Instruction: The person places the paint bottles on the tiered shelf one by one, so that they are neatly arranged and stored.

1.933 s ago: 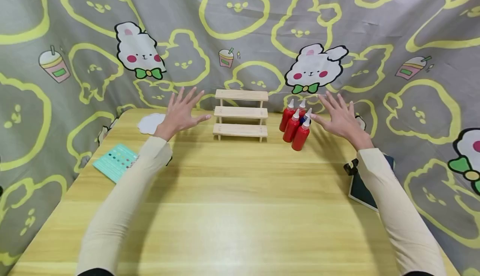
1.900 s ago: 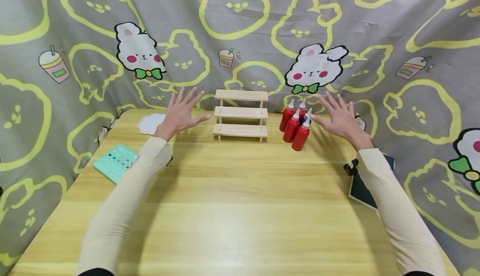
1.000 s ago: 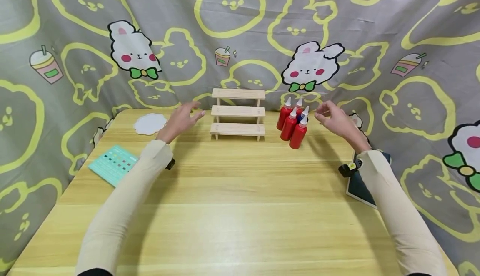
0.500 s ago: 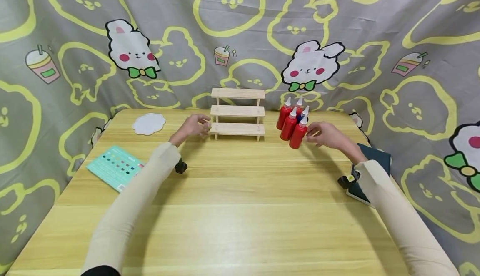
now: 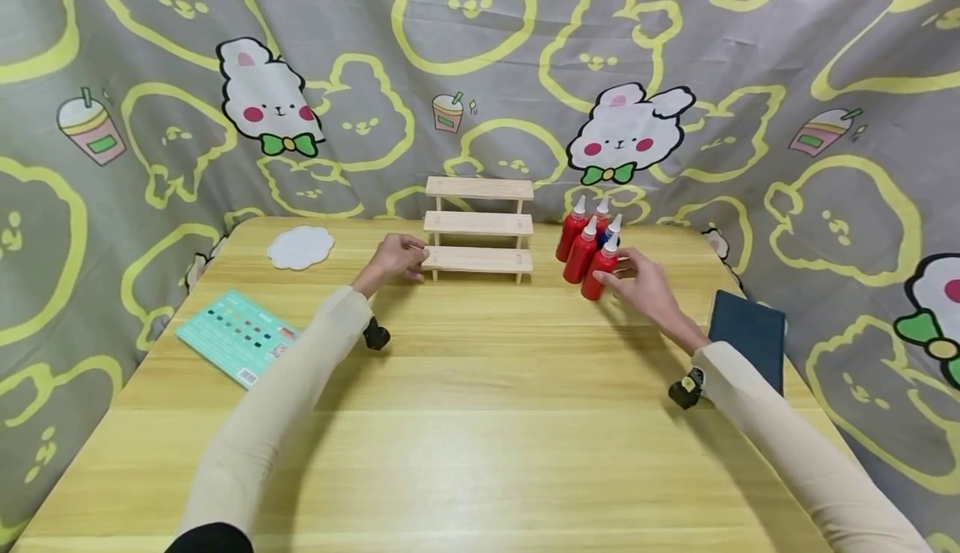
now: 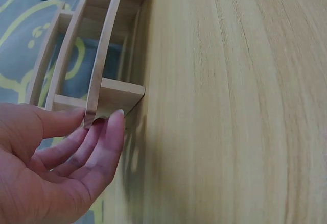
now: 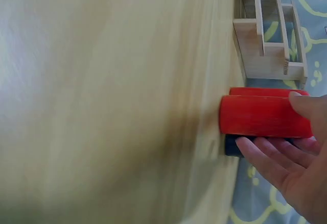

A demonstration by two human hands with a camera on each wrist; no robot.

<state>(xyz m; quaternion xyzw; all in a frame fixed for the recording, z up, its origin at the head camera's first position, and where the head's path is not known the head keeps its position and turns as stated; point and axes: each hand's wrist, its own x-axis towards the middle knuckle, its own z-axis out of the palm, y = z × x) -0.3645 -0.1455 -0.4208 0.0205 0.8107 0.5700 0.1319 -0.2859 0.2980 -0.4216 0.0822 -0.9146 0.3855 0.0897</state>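
Note:
At the back middle of the table stands a three-tier wooden stand (image 5: 478, 259). My left hand (image 5: 393, 257) pinches the left end of its lowest shelf, thumb on top and fingers beneath, as the left wrist view shows with the shelf end (image 6: 104, 55). To the stand's right is a cluster of several red squeeze bottles (image 5: 580, 254) with white pointed nozzles, and one dark blue bottle (image 5: 613, 236) partly hidden among them. My right hand (image 5: 648, 290) holds the front red bottle (image 7: 260, 116), its thumb on one side and fingers on the other; the bottle is upright.
A white cloud-shaped pad (image 5: 300, 248) lies at the back left. In front of it is a mint-green booklet (image 5: 236, 332), partly under my left sleeve. A dark blue book (image 5: 748, 332) lies at the right edge. A patterned curtain (image 5: 480, 52) hangs behind the table (image 5: 465, 419).
Both hands came down from spread fingers in the air. My left hand moved right onto the stand's lowest shelf; my right hand moved down and left and took hold of the front red bottle.

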